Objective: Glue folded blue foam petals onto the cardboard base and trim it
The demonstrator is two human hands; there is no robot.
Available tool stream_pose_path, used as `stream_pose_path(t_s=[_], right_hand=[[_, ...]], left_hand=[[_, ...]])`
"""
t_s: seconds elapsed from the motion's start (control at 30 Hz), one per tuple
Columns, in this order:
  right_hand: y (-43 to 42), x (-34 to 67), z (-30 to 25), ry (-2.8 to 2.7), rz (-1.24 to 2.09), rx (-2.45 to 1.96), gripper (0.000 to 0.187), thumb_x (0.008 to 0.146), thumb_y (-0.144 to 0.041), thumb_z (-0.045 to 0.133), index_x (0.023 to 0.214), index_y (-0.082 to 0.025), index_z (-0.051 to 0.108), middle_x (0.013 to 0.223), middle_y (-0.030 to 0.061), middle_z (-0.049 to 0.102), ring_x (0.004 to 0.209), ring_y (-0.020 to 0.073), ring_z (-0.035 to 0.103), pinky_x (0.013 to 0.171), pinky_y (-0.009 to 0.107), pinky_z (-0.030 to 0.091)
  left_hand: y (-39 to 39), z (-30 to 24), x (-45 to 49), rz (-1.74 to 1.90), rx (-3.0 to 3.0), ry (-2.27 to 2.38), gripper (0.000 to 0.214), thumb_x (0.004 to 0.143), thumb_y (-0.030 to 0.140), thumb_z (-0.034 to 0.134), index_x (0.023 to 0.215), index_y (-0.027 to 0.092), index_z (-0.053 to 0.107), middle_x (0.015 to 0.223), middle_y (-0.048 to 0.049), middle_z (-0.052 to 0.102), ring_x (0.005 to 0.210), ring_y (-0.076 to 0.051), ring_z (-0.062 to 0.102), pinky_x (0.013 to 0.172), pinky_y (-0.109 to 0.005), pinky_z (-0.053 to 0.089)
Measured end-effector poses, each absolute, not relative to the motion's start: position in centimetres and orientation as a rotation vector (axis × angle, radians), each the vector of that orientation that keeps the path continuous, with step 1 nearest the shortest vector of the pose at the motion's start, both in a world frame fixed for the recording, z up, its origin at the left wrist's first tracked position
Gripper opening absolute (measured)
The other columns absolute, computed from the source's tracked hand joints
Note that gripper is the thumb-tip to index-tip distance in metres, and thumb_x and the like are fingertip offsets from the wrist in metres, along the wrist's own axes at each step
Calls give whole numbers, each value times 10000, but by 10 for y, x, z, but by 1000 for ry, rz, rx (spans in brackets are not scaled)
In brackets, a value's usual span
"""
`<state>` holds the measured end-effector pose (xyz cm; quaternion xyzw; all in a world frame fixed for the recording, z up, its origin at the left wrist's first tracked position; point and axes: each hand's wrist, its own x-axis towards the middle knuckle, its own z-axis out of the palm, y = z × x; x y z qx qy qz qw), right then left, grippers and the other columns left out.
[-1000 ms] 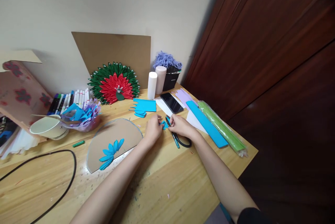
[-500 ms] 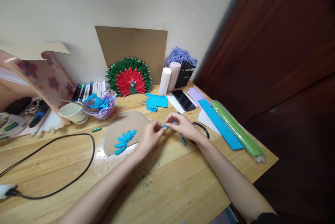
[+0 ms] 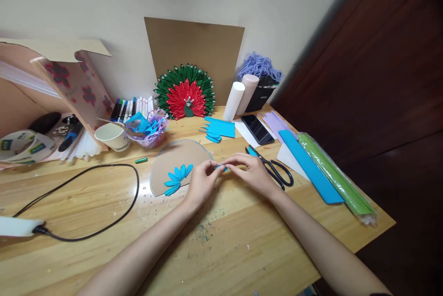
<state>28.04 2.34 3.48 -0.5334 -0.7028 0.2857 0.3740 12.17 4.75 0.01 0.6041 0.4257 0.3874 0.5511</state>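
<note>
Between their fingertips, my left hand (image 3: 205, 177) and my right hand (image 3: 251, 171) pinch a small blue paper piece (image 3: 221, 167), mostly hidden by the fingers. Left of them lies a half-round cardboard sheet (image 3: 169, 157) edged in blue. Several folded blue paper petals (image 3: 179, 177) fan out at its lower edge. Just beyond my right hand are black-handled scissors (image 3: 277, 174), with a bit of blue paper by the blades. Farther back, a blue paper sheet (image 3: 221, 127) with cut strips rests on the table.
A red and green paper peacock (image 3: 187, 93) leans on upright cardboard (image 3: 197, 40). Left are a paper cup (image 3: 112, 137), a bowl of paper scraps (image 3: 148, 134), and a looped black cable (image 3: 137, 190). Right are a phone (image 3: 258, 130), white rolls (image 3: 234, 102) and green paper in plastic (image 3: 335, 176).
The camera view has shifted, so the table things sit farther right. My right hand has moved off the scissors, which show more fully. Both hands still pinch the blue piece.
</note>
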Motion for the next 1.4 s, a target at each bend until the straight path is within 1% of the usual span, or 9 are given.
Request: stream_pose_path(t_s=[0.13,0.27,0.57,0.73,0.87,1.0,1.17,1.4], right_hand=[[23,281,31,-1862,568,-1303,183,816,-186,558,959,-211,669,906,52,682,812,164,641,721,275,513],[23,282,30,-1931,465,-1200,180,826,-150,540,916,-221,678,899,42,691,837,163,638,757,281,504],[23,280,31,-1868,547,-1295,100,814,-173,575,838,-199,668,830,40,677,776,158,626,707,272,496],[23,281,31,-1924,530,-1296,91,820,-164,560,841,-186,645,812,39,654,753,149,611,689,262,481],[23,281,31,-1950,536,-1307,89,811,-143,554,828,-183,632,798,33,638,734,141,595,676,257,472],[24,282,32,-1951,565,-1329,69,800,-151,561,789,-181,623,765,22,628,716,134,588,671,251,467],[24,282,31,-1923,601,-1344,51,786,-174,575,762,-178,619,742,13,633,680,123,580,643,242,467],[23,284,28,-1897,527,-1364,47,776,-173,573,761,-177,617,728,19,630,651,127,571,614,247,468]], left_hand=[[47,-2,122,955,1427,979,241,785,347,566,806,125,657,797,-68,684,753,-182,613,717,-286,463],[45,-4,122,972,1394,968,238,795,340,559,802,121,653,788,-64,682,743,-172,612,710,-275,464],[44,-5,122,990,1425,948,227,796,334,569,831,134,672,816,-59,697,761,-169,624,716,-266,469],[43,-5,122,983,1477,988,221,799,327,570,845,140,678,827,-65,702,764,-178,634,715,-276,478],[41,-6,120,1001,1580,1033,212,811,328,561,857,152,668,830,-66,694,751,-176,634,692,-278,483],[40,-6,117,1072,1762,1031,172,828,282,544,903,173,654,852,-59,670,766,-159,620,691,-265,481],[39,-4,116,1075,1870,1036,133,826,242,535,848,172,646,788,-45,651,729,-150,606,659,-252,474],[40,-3,117,1058,1831,1108,131,795,265,556,769,153,618,738,-45,643,658,-137,589,607,-239,460]])
